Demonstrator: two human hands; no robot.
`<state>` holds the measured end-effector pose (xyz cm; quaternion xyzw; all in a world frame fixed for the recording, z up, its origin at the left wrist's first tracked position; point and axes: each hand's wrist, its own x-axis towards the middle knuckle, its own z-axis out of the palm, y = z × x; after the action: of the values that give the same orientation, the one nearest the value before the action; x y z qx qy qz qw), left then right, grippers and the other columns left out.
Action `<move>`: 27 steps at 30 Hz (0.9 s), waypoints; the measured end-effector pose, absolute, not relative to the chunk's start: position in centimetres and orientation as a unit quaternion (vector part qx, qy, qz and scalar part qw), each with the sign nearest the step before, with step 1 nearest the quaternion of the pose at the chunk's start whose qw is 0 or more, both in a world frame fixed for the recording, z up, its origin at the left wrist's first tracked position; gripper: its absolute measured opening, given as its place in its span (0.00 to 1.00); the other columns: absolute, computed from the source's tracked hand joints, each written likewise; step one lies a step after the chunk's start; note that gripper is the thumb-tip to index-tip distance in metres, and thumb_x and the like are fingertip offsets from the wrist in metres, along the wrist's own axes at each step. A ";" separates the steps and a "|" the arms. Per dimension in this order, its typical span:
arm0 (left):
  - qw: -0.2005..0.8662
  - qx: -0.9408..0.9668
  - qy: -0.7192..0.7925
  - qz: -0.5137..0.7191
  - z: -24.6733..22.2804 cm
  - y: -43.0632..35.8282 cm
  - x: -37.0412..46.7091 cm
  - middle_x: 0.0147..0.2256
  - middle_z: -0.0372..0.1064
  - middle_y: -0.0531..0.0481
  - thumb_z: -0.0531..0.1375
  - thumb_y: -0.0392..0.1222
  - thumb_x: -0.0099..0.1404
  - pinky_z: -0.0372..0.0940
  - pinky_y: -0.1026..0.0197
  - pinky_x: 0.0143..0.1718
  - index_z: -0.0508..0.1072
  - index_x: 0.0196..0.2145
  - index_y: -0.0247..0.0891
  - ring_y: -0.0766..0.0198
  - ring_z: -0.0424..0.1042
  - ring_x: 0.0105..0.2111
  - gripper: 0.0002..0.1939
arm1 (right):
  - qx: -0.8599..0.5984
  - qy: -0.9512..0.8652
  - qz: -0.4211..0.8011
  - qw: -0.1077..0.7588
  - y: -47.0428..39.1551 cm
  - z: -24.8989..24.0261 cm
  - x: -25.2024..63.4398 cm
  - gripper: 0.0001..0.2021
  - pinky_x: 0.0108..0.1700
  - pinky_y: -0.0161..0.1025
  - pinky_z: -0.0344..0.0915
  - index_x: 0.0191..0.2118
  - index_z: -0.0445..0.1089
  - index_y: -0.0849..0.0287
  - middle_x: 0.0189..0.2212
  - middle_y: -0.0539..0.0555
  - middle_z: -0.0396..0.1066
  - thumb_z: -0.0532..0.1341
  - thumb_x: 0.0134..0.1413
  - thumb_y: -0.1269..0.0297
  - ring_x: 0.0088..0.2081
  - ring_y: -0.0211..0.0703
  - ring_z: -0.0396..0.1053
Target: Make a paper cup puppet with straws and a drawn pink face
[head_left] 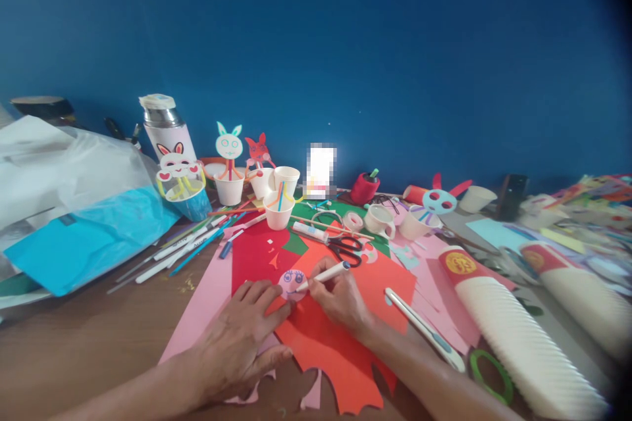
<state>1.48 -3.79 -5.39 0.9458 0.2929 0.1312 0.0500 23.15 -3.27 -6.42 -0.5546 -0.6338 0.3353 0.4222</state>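
Note:
A pink paper circle (291, 281) with blue eyes and a curved mouth drawn on it lies over red and orange paper. My right hand (340, 296) grips a white marker (323, 275), its tip touching the circle near the drawn mouth. Flat beside the circle, my left hand (241, 329) has its fingers stretched out, the fingertips at the circle's left and lower edge. Under both hands spread a cut orange sheet (336, 355), a red sheet (251, 256) and a pink sheet (197, 316). Black-handled scissors (345, 251) and a glue tube (310, 231) lie just beyond.
Paper cups with animal faces (230, 187) stand at the back left, near a thermos (168, 128). Several markers (182, 247) lie left. On the right are a utility knife (424, 329), a green tape roll (491, 375) and a long stack of cups (523, 335). A blue wall (316, 46) rises behind.

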 end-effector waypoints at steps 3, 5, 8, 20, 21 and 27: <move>0.056 0.946 0.293 0.124 -5.2 -3.8 1.5 0.48 0.65 0.41 0.50 0.60 0.66 0.58 0.45 0.47 0.69 0.52 0.41 0.47 0.61 0.46 0.26 | -0.552 -0.634 0.337 0.424 -3.2 -6.5 23.2 0.04 0.22 0.30 0.53 0.27 0.61 0.58 0.19 0.45 0.61 0.56 0.50 0.69 0.20 0.33 0.58; 0.056 0.947 0.293 0.123 -5.1 -3.8 1.5 0.49 0.65 0.42 0.50 0.60 0.65 0.58 0.45 0.47 0.68 0.52 0.42 0.47 0.61 0.46 0.26 | -0.553 -0.630 0.342 0.425 -3.2 -6.5 23.3 0.03 0.22 0.30 0.52 0.27 0.61 0.58 0.19 0.45 0.60 0.56 0.49 0.69 0.20 0.33 0.57; 0.056 0.946 0.294 0.123 -5.1 -3.8 1.5 0.48 0.65 0.41 0.50 0.61 0.65 0.59 0.45 0.46 0.68 0.52 0.41 0.47 0.61 0.45 0.26 | -0.555 -0.625 0.347 0.426 -3.3 -6.6 23.2 0.04 0.22 0.30 0.51 0.26 0.61 0.58 0.19 0.45 0.60 0.56 0.49 0.69 0.20 0.33 0.57; 0.060 0.947 0.294 0.111 -5.1 -3.7 1.5 0.50 0.63 0.41 0.49 0.60 0.67 0.58 0.45 0.47 0.65 0.56 0.43 0.47 0.60 0.47 0.26 | -0.521 -0.504 0.446 0.525 -2.9 -5.4 23.5 0.05 0.23 0.32 0.58 0.27 0.61 0.57 0.15 0.46 0.64 0.57 0.49 0.63 0.19 0.36 0.62; 0.060 0.948 0.294 0.109 -5.1 -3.7 1.5 0.50 0.63 0.41 0.49 0.60 0.67 0.58 0.44 0.47 0.65 0.56 0.43 0.47 0.60 0.47 0.26 | -0.514 -0.499 0.445 0.537 -2.8 -5.4 23.5 0.06 0.24 0.32 0.59 0.27 0.62 0.57 0.16 0.46 0.64 0.57 0.49 0.62 0.20 0.36 0.63; 0.056 0.949 0.291 0.103 -5.2 -3.7 1.4 0.51 0.63 0.42 0.50 0.60 0.67 0.57 0.43 0.48 0.64 0.57 0.44 0.46 0.60 0.48 0.27 | -0.465 -0.471 0.462 0.590 -2.7 -5.4 23.2 0.09 0.31 0.36 0.66 0.36 0.64 0.57 0.22 0.48 0.70 0.58 0.54 0.57 0.24 0.39 0.68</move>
<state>1.40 -3.74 -5.25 0.9493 0.2914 0.1031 0.0565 23.19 -2.70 -5.45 -0.4646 -0.4709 0.4623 0.5905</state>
